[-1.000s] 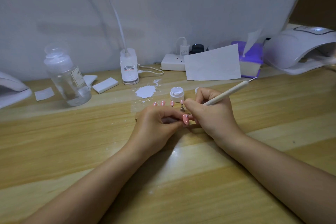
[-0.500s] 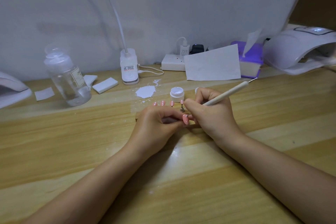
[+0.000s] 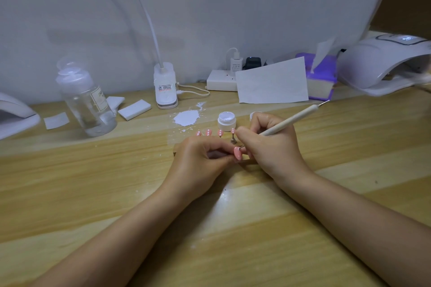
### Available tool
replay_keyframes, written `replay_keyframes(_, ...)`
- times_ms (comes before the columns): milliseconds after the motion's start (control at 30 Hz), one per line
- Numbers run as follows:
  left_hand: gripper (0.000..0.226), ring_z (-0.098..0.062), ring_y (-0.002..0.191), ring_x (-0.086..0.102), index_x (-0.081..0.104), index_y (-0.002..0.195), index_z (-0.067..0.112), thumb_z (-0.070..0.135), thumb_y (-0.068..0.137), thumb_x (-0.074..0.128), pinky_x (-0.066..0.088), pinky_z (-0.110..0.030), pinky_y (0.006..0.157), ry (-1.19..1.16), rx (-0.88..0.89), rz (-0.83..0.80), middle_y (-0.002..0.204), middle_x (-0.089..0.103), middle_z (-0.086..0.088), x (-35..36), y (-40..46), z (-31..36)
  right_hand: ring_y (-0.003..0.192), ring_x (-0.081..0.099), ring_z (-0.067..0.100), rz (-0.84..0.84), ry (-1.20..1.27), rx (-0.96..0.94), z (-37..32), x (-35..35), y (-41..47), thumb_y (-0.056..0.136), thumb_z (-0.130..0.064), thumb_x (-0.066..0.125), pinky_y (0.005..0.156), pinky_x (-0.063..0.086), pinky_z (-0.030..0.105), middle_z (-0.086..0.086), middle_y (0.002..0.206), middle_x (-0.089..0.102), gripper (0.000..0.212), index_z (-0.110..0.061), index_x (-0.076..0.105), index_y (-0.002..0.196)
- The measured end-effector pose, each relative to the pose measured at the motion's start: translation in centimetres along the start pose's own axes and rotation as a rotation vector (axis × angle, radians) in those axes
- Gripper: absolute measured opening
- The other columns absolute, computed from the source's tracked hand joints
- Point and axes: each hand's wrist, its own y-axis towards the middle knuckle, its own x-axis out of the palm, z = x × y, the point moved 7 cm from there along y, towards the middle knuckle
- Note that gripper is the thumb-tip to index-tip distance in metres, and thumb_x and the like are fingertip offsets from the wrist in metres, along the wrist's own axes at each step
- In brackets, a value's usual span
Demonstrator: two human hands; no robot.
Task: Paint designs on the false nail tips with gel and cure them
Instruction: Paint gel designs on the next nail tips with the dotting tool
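A: Far left we've got a clear bottle (image 3: pixel 87 102), then the lamp base (image 3: pixel 165 86), a white smear (image 3: pixel 186 118) on the table (image 3: pixel 93 182).

B: And centre, our left hand (image 3: pixel 198 163) pinches the pink nail tip (image 3: pixel 238 153). Four dotted tips (image 3: pixel 208 132) stand behind, beside the open gel pot (image 3: pixel 227 120).

A: Our right hand (image 3: pixel 268 147) grips the dotting tool (image 3: pixel 293 120), point on that tip. Curing lamp (image 3: pixel 384 63) far right
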Motion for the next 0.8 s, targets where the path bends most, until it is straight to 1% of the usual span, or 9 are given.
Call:
replay_keyframes(67,0.014,0.014,0.071,0.061,0.072,0.071,0.005,-0.009,0.072,0.069,0.039,0.002,0.068,-0.002,0.003,-0.001,0.068,0.067,0.018,0.0,-0.03,-0.06,0.03,0.04,0.001,-0.014,0.017,-0.001,-0.05,0.12,-0.01,0.072,0.01,0.054,0.048,0.043,0.024,-0.013,0.033,0.033,0.04,-0.012,0.032,0.047)
replay_keyframes(167,0.014,0.014,0.071,0.061,0.072,0.071,0.003,-0.01,0.072,0.068,0.038,0.004,0.07,0.0,0.011,-0.001,0.068,0.067,0.018,0.01,-0.02,-0.01,0.03,0.04,0.001,-0.007,0.011,0.002,-0.07,0.08,-0.02,0.071,0.009,0.055,0.052,0.043,0.028,-0.012,0.034,0.032,0.04,-0.012,0.032,0.047)
replay_keyframes(300,0.017,0.016,0.072,0.06,0.072,0.071,0.006,-0.011,0.072,0.068,0.036,0.005,0.07,-0.004,0.011,-0.005,0.064,0.066,0.021,0.09,-0.01,-0.01,0.029,0.042,0.0,-0.025,0.022,-0.006,-0.13,0.14,-0.06,0.072,0.011,0.054,0.043,0.04,0.017,-0.012,0.031,0.034,0.04,-0.011,0.031,0.047)
replay_keyframes(400,0.018,0.015,0.072,0.06,0.072,0.071,0.008,-0.01,0.072,0.068,0.036,0.005,0.07,-0.003,0.015,-0.007,0.064,0.066,0.022,0.06,-0.06,0.04,0.03,0.039,0.001,-0.015,0.011,-0.008,-0.18,0.07,-0.07,0.072,0.01,0.055,0.05,0.042,0.024,-0.013,0.032,0.032,0.04,-0.012,0.032,0.047)
replay_keyframes(533,0.013,0.017,0.073,0.059,0.072,0.073,0.002,-0.011,0.072,0.068,0.035,0.006,0.07,-0.004,0.015,-0.004,0.069,0.066,0.017,0.09,-0.01,0.04,0.028,0.041,0.001,-0.028,0.019,-0.009,-0.18,0.16,-0.07,0.072,0.012,0.053,0.043,0.04,0.017,-0.012,0.031,0.035,0.04,-0.011,0.032,0.047)
replay_keyframes(600,0.012,0.018,0.074,0.058,0.072,0.074,0.0,-0.011,0.072,0.067,0.035,0.007,0.07,0.001,0.015,-0.001,0.069,0.066,0.018,0.09,-0.01,0.08,0.03,0.039,0.0,-0.015,0.009,-0.004,-0.1,0.08,-0.04,0.072,0.01,0.054,0.049,0.042,0.024,-0.012,0.032,0.034,0.041,-0.012,0.032,0.046)
replay_keyframes(633,0.013,0.017,0.073,0.059,0.072,0.073,0.001,-0.011,0.072,0.068,0.035,0.006,0.07,-0.001,0.011,-0.001,0.069,0.066,0.018,0.08,-0.01,0.06,0.031,0.038,0.0,-0.008,0.009,0.0,-0.05,0.02,-0.02,0.071,0.009,0.055,0.051,0.042,0.025,-0.012,0.033,0.033,0.04,-0.012,0.032,0.046)
replay_keyframes(733,0.021,0.013,0.071,0.061,0.071,0.069,0.01,-0.01,0.072,0.068,0.04,0.002,0.07,-0.007,-0.002,-0.001,0.064,0.067,0.019,0.0,-0.03,-0.08,0.03,0.042,0.0,-0.017,0.01,-0.004,-0.05,0.06,-0.01,0.071,0.01,0.055,0.044,0.04,0.018,-0.012,0.032,0.035,0.04,-0.012,0.033,0.046)
replay_keyframes(800,0.022,0.012,0.072,0.062,0.071,0.069,0.012,-0.01,0.072,0.068,0.041,0.0,0.069,-0.002,-0.004,-0.003,0.065,0.067,0.019,-0.02,-0.02,-0.09,0.03,0.04,0.001,-0.013,0.004,-0.007,-0.02,0.05,0.01,0.071,0.01,0.055,0.045,0.041,0.02,-0.012,0.031,0.034,0.04,-0.012,0.033,0.045)
